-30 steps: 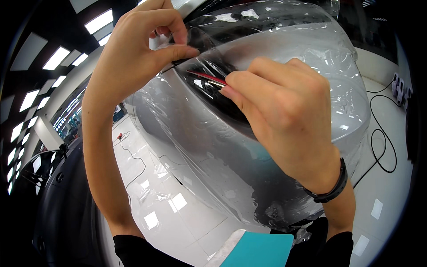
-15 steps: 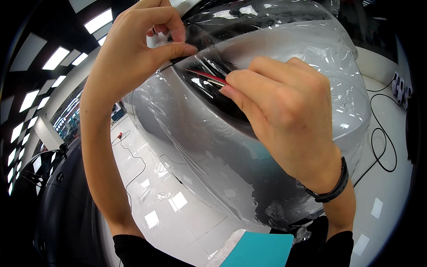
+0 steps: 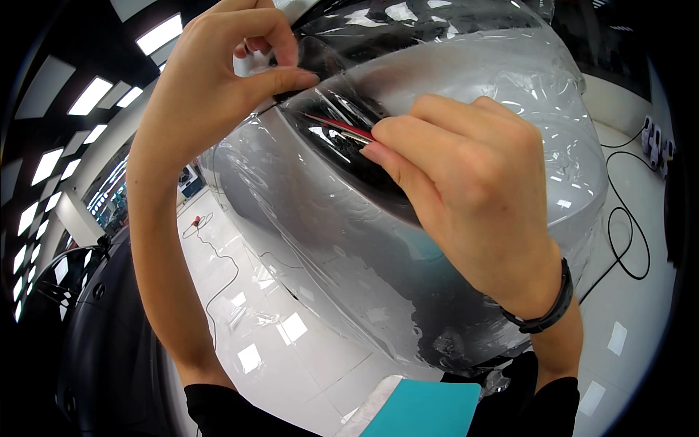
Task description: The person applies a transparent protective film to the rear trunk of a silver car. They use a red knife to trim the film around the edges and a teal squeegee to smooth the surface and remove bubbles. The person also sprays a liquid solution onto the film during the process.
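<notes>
At the upper left my left hand [image 3: 244,62] has its fingers curled and thumb bent in, gripping a lifted edge of clear film [image 3: 331,62]. The film is wet and wrinkled and lies over a grey car body panel [image 3: 349,240]. Below the lifted edge, a glossy black headlight [image 3: 342,156] is exposed. My right hand [image 3: 473,182] is closed around a slim pointed red-and-silver tool [image 3: 338,125]. The tool's tip points left over the headlight, close under my left thumb. Its rear part is hidden in my fingers.
A turquoise sheet or card [image 3: 426,408] is at my waist. A dark car [image 3: 109,328] stands to the left. Thin cables lie on the shiny floor: a black cable [image 3: 630,247] at right, another with a red end [image 3: 196,221] at left.
Very little differs. My left hand and forearm have shifted slightly left in the picture; both hands keep their grip, and the tool stays in nearly the same place.
</notes>
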Action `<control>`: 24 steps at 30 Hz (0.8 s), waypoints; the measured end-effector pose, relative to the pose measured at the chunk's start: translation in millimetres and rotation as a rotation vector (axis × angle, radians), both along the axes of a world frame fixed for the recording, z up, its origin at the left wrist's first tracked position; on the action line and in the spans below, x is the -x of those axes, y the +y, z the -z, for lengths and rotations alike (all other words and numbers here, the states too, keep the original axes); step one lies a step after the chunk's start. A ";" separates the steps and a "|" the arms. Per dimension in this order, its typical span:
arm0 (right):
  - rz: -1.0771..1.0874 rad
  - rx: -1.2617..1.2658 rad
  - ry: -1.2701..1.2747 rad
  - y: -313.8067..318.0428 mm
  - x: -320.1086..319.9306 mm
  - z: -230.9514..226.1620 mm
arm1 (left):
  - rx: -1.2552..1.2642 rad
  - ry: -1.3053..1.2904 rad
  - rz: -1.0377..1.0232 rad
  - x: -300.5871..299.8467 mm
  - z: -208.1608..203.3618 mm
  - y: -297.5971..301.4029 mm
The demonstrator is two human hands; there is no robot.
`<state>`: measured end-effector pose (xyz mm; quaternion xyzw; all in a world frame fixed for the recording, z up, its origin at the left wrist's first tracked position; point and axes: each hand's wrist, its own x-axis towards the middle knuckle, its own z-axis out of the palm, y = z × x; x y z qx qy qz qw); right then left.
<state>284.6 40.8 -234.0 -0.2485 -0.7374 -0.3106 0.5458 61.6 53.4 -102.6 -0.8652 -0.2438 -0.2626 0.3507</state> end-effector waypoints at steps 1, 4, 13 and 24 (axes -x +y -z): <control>-0.002 0.006 -0.001 0.3 -0.4 0.1 | -0.004 0.005 0.003 0.1 -0.4 0.2; 0.004 0.016 -0.009 -0.2 -1.4 0.4 | -0.013 0.010 -0.005 -0.8 -0.3 -0.6; 0.018 0.049 -0.021 -2.9 -5.0 2.1 | -0.016 0.007 -0.008 -2.2 0.7 -0.1; 0.017 0.065 -0.041 -8.1 -8.6 2.4 | -0.016 -0.006 -0.019 -1.5 1.2 -0.3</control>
